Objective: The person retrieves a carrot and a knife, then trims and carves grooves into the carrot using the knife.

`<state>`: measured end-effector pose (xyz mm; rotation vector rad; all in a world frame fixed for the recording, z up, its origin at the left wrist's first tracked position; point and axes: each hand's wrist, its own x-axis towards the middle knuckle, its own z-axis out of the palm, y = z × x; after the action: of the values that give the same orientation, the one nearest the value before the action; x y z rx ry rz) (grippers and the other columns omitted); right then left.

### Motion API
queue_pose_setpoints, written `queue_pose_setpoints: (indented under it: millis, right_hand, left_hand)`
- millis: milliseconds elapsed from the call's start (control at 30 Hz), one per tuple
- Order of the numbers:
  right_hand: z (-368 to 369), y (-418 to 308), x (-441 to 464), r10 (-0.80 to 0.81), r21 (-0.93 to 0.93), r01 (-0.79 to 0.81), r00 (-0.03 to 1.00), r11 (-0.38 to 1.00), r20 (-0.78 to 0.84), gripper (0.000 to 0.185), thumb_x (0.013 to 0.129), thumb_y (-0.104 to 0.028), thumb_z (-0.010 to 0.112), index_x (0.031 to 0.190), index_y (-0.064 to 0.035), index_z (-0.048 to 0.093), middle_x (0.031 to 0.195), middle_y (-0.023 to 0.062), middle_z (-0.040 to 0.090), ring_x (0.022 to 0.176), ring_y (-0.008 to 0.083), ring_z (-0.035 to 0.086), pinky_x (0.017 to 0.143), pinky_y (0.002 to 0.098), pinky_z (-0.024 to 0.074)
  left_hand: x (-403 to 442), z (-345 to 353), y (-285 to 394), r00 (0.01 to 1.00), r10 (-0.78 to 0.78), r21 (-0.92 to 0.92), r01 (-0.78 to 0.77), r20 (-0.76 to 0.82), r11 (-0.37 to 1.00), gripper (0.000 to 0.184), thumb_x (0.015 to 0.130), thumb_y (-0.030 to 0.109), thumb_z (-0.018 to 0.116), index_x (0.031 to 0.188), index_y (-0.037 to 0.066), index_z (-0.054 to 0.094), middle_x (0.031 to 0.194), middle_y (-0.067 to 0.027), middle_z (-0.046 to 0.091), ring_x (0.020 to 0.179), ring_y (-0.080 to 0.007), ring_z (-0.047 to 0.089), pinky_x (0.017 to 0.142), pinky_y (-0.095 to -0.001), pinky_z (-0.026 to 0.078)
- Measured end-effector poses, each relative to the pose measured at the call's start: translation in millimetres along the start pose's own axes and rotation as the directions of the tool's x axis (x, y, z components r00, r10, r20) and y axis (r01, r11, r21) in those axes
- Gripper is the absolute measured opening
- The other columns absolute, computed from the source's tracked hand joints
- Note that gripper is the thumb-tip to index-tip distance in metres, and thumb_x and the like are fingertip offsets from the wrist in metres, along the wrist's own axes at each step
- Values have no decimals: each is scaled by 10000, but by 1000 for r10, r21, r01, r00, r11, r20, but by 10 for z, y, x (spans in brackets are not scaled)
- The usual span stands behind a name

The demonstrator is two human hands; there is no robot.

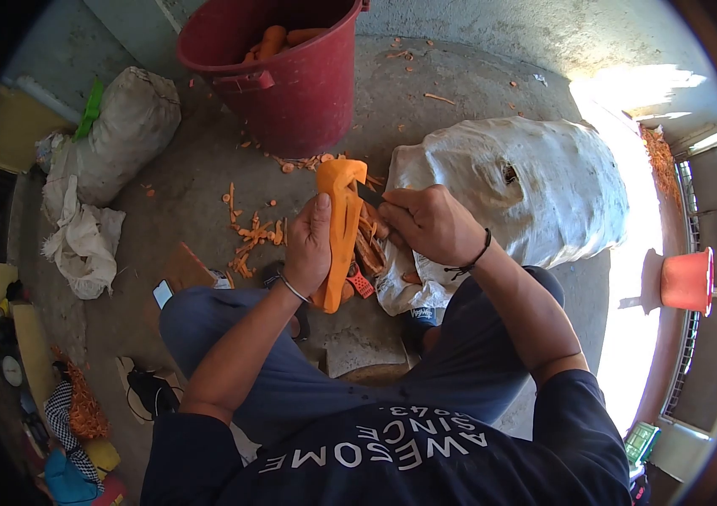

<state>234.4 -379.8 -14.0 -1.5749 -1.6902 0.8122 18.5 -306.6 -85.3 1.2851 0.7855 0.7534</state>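
My left hand (309, 240) is wrapped round a big peeled carrot (340, 244), held upright with flat cut faces and a dark groove down its side. My right hand (434, 221) is closed just right of the carrot's upper end. From its fingers a thin dark blade, apparently a knife (370, 196), reaches to the carrot; its handle is hidden in the fist. A piece at the carrot's top edge juts out towards the blade. Below and between my hands, unpeeled carrots (367, 250) lie at the mouth of a white sack (519, 190).
A dark red bucket (304, 101) with carrots inside stands ahead. Orange peelings (253, 236) litter the concrete floor. Another filled sack (131, 126) leans at the left wall. A red slotted thing (360, 281) lies near my feet. A red pail (686, 281) is far right.
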Motion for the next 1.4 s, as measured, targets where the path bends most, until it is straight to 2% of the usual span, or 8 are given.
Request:
queue_pose_setpoints:
  millis: [333, 500, 600, 767, 900, 1067, 1200, 1400]
  right_hand:
    - [157, 0, 5, 13, 23, -13, 1000, 1000, -24, 223, 1011, -161, 654, 927, 39, 704, 732, 233, 677, 650, 400, 686, 637, 460, 544]
    - [182, 79, 29, -71, -36, 69, 996, 997, -51, 252, 1047, -182, 629, 1040, 52, 722, 692, 176, 675, 608, 306, 695, 610, 403, 535]
    - [88, 34, 47, 18, -7, -18, 1000, 1000, 15, 230, 1022, -185, 635, 929, 16, 699, 744, 220, 683, 692, 410, 696, 666, 462, 551]
    - [-332, 115, 29, -72, -142, 86, 992, 986, 103, 203, 1038, -153, 625, 965, 5, 730, 680, 152, 676, 616, 285, 696, 610, 407, 529]
    - [-551, 41, -24, -81, -219, 119, 981, 968, 176, 180, 988, -139, 642, 891, -6, 713, 720, 181, 687, 668, 377, 691, 650, 448, 550]
    - [-779, -53, -79, 110, -115, -112, 994, 987, -19, 192, 983, -139, 677, 1073, -1, 777, 726, 188, 696, 654, 340, 701, 651, 436, 558]
    - [-278, -65, -32, -335, -224, 294, 927, 929, -172, 265, 972, -176, 726, 1185, -23, 764, 841, 165, 692, 708, 326, 698, 658, 425, 559]
    - [-128, -161, -86, -259, -227, 235, 962, 945, -85, 317, 991, -183, 719, 1255, -8, 734, 854, 167, 689, 708, 330, 703, 651, 427, 556]
  left_hand:
    - [-96, 162, -83, 991, -58, -128, 43, -118, 991, 578, 1163, 517, 366, 1294, 25, 639, 981, -25, 709, 862, -89, 677, 803, -263, 567]
    - [-50, 127, -45, 982, -191, -372, 175, -6, 911, 582, 1135, 578, 391, 1182, 48, 627, 925, -85, 708, 698, -155, 711, 621, -285, 609]
    - [-24, 122, -67, 979, -192, -431, 205, 75, 879, 535, 1130, 547, 449, 1197, 52, 640, 911, -83, 707, 676, -148, 700, 600, -283, 599]
    - [-19, 94, 29, 982, -164, -242, 181, 90, 953, 491, 1112, 516, 531, 1215, 50, 648, 901, -46, 691, 693, -113, 689, 600, -264, 584]
    - [9, 132, -149, 989, -137, -201, 145, 54, 969, 491, 1114, 517, 519, 1195, 52, 656, 890, -68, 692, 660, -149, 691, 566, -291, 587]
    - [149, -176, 71, 979, -205, -379, 189, -3, 906, 536, 1076, 584, 548, 1127, 55, 617, 883, -95, 672, 643, -216, 703, 502, -347, 586]
    - [63, 88, 120, 997, -77, -338, 81, 25, 938, 467, 1106, 513, 516, 1229, 66, 572, 913, -101, 670, 712, -222, 727, 576, -363, 621]
    - [36, 104, 50, 991, -131, -475, 112, -7, 873, 452, 1115, 518, 478, 1247, 90, 543, 982, -98, 674, 743, -203, 723, 611, -359, 625]
